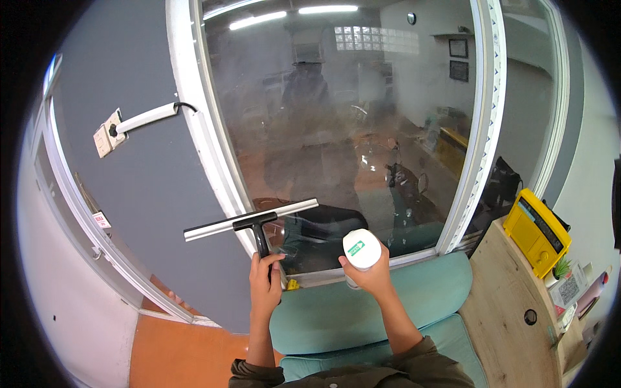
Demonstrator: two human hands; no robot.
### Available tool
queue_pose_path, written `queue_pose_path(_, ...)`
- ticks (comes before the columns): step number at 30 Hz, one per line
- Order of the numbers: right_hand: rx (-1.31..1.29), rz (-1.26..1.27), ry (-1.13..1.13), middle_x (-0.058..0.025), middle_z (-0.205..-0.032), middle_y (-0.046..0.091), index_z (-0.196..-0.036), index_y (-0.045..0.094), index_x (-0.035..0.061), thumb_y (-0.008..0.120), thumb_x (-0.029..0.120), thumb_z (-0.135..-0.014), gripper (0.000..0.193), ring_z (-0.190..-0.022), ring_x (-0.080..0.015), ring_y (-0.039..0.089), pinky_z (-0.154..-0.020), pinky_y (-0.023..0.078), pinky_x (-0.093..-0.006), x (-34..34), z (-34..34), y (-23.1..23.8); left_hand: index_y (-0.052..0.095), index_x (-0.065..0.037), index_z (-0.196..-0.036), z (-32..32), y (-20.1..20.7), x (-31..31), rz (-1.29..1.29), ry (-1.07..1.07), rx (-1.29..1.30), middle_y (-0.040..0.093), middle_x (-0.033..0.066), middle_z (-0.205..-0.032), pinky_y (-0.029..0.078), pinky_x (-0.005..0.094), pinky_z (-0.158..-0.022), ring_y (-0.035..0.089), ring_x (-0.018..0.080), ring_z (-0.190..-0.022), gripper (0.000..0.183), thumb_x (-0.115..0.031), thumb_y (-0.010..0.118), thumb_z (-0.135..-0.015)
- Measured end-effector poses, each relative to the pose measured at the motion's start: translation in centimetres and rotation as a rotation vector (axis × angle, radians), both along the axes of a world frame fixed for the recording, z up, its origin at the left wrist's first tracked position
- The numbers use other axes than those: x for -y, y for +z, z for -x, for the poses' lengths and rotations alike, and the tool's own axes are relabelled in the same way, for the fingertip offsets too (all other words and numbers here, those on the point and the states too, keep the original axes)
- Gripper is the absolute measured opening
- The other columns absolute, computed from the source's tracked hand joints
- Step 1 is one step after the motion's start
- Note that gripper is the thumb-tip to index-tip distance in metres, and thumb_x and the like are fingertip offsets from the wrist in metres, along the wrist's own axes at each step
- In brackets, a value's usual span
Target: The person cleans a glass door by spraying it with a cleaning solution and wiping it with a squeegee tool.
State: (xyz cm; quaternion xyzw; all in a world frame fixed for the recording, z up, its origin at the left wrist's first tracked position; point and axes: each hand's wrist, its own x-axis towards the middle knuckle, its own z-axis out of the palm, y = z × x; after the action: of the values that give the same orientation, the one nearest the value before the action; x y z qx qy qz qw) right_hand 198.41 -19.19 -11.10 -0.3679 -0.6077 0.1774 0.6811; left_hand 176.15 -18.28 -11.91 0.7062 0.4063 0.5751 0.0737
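My left hand [264,284] is wrapped round the black handle of a window squeegee [261,224]. Its long metal-edged blade lies slightly slanted, the left part across the white window frame [223,161] and the right part before the glass pane [304,136]; whether it touches the glass I cannot tell. In my right hand [374,277] is a white bottle [361,251] with a small green label, held upright in front of the lower glass. My fingers and palm cover part of its body. Hazy, misted patches and reflections of the room show on the pane.
Below the window stands a teal padded sofa [375,310]. At right, a wooden desk [504,317] bears a yellow radio-like box [538,233], a small potted plant [560,268] and a printed card stand [569,291]. A wall socket with plug [110,134] sits on the grey wall at left.
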Motion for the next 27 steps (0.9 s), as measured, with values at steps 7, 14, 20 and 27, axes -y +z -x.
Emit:
queue_pose_path(7, -0.362, 0.066, 0.107, -0.0089, -0.104, 0.063, -0.109, 0.053, -0.001, 0.063, -0.003, -0.073, 0.037, -0.092, -0.0144, 0.057, -0.078, 0.045, -0.0285, -1.2, 4.6, -2.2, 0.059, -0.006, -0.096, 4.9, -1.2, 2.0, -0.012, 0.12, 0.016, 0.05, 0.0138, -0.086, 0.042, 0.0335, -0.065, 0.052, 0.0288, -0.075, 0.018, 0.003, 0.048, -0.084)
queue_pose_path(14, -0.145, 0.138, 0.012, -0.0049, -0.084, 0.065, -0.091, 0.063, -0.0003, 0.07, 0.004, -0.075, 0.018, -0.076, -0.0104, 0.06, -0.066, 0.048, -0.0263, -4.1, 8.7, -4.6, 0.059, -0.005, -0.097, 6.4, -1.9, 3.4, -0.026, 0.128, -0.021, 0.05, 0.0124, -0.087, 0.043, 0.0316, -0.06, 0.053, 0.0255, -0.068, 0.019, 0.003, 0.049, -0.083)
queue_pose_path(20, -0.168, 0.06, 0.001, -0.0085, -0.076, 0.065, -0.084, 0.061, -0.002, 0.076, 0.011, -0.069, 0.025, -0.069, -0.0145, 0.061, -0.063, 0.048, -0.0289, -4.3, 11.6, -5.0, 0.059, -0.005, -0.098, 7.6, -2.2, 3.0, -0.054, 0.126, -0.018, 0.049, 0.012, -0.086, 0.042, 0.0311, -0.059, 0.052, 0.0242, -0.066, 0.021, 0.005, 0.048, -0.083)
queue_pose_path(27, -0.274, 0.074, -0.085, -0.0085, -0.075, 0.065, -0.085, 0.061, -0.0022, 0.077, 0.01, -0.066, 0.027, -0.069, -0.0151, 0.062, -0.063, 0.048, -0.0289, -3.9, 11.0, -5.1, 0.06, -0.006, -0.098, 8.1, -2.4, 1.6, -0.051, 0.087, -0.008, 0.049, 0.0129, -0.085, 0.042, 0.0321, -0.058, 0.052, 0.0269, -0.067, 0.021, 0.004, 0.049, -0.084)
